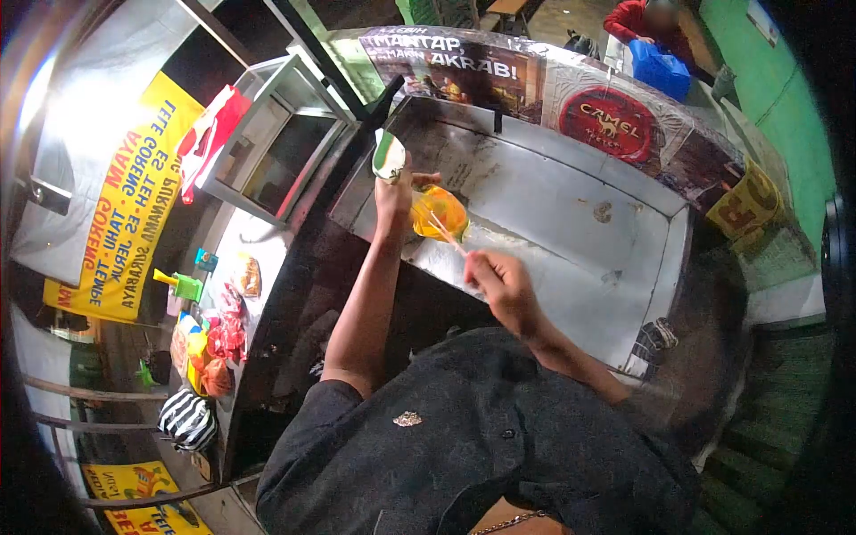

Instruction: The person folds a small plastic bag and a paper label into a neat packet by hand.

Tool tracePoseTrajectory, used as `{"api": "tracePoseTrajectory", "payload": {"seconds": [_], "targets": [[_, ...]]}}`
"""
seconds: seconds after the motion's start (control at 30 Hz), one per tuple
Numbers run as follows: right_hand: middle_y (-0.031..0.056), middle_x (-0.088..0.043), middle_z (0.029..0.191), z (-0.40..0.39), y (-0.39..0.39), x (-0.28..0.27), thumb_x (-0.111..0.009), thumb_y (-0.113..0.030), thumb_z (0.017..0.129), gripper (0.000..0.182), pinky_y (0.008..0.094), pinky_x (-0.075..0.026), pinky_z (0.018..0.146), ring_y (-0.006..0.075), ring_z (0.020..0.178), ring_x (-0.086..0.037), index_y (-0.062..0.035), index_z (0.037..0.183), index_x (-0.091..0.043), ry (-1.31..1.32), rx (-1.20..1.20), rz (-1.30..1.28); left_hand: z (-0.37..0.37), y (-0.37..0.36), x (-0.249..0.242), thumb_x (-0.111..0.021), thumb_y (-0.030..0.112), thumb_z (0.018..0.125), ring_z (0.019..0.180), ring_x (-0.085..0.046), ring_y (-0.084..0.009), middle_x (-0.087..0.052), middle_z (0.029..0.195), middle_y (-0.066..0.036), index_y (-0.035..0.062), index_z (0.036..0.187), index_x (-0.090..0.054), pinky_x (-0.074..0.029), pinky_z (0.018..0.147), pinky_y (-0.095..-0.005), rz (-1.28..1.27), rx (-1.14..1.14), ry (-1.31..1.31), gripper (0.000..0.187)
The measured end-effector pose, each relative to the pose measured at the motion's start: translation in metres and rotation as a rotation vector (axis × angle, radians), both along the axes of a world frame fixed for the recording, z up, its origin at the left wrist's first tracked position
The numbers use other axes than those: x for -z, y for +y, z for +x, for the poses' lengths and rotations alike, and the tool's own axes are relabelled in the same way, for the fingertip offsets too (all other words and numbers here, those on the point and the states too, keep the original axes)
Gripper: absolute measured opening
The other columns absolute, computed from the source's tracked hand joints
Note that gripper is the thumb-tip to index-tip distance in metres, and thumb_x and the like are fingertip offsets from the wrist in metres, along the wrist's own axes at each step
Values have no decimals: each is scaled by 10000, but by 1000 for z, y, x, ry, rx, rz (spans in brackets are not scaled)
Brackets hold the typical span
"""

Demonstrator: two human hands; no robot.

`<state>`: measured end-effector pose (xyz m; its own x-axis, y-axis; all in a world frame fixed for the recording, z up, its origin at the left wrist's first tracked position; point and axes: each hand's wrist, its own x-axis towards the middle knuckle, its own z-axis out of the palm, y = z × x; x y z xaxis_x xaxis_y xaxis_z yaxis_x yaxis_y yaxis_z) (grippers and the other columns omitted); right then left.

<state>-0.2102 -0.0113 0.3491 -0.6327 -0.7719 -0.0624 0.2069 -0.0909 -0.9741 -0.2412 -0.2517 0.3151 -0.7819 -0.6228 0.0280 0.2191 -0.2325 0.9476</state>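
Note:
A green-and-white packet stands up from my left hand, which is closed around its lower end. Fingers of that hand reach out at the far rim of a yellow-orange bowl. My right hand grips a pair of thin chopsticks, their pale tips dipping into the bowl. The bowl overlaps the near left part of a wide metal tray in this view. What lies inside the bowl is yellow-orange and blurred.
A glass-sided case stands to the left above a counter with plastic bags and a green container. A printed banner lines the tray's far side. Beyond it, a person in red is beside a blue basket.

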Motion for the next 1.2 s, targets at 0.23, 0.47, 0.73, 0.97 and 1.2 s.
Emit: {"api": "tracePoseTrajectory", "payload": {"seconds": [0.23, 0.47, 0.73, 0.97, 1.2], "targets": [[41, -585, 803, 7, -64, 89, -508, -314, 973, 271, 244, -494, 593, 113, 629, -579, -76, 855, -562, -850, -500, -457, -15, 51, -108, -476, 471, 949, 1034, -625, -344, -664, 929, -279, -127, 1033, -562, -472, 952, -431, -21, 545, 131, 610], [60, -675, 913, -148, -82, 6, -623, -175, 868, 166, 283, -507, 790, 151, 845, -636, -24, 930, -653, 195, -207, -540, 26, 67, -160, -482, 448, 953, 1132, -554, -224, -552, 1274, -179, -83, 1161, -548, -462, 942, -357, -390, 559, 78, 574], [13, -621, 709, -100, -46, -92, -642, -95, 863, 143, 251, -425, 585, 73, 665, -548, 30, 798, -614, 863, 360, -209, -4, -2, -90, -617, 300, 924, 801, -585, -142, -604, 821, -24, 81, 909, -591, -479, 765, -308, -8, 89, 156, 221], [-72, -498, 595, -153, -39, -68, -625, -187, 885, 184, 190, -299, 466, 20, 513, -379, -35, 781, -634, 101, 221, -186, -2, 24, -80, -600, 305, 933, 880, -580, -154, -572, 923, -35, 55, 992, -555, -482, 818, -299, -141, 279, 148, 261], [-31, -444, 650, -198, -50, -58, -629, -126, 874, 144, 159, -264, 394, 35, 480, -331, -15, 871, -538, -770, -244, -310, 26, 54, -68, -530, 447, 943, 939, -514, -115, -548, 1032, -35, 24, 1115, -516, -415, 888, -265, -369, 462, -100, 456]]}}
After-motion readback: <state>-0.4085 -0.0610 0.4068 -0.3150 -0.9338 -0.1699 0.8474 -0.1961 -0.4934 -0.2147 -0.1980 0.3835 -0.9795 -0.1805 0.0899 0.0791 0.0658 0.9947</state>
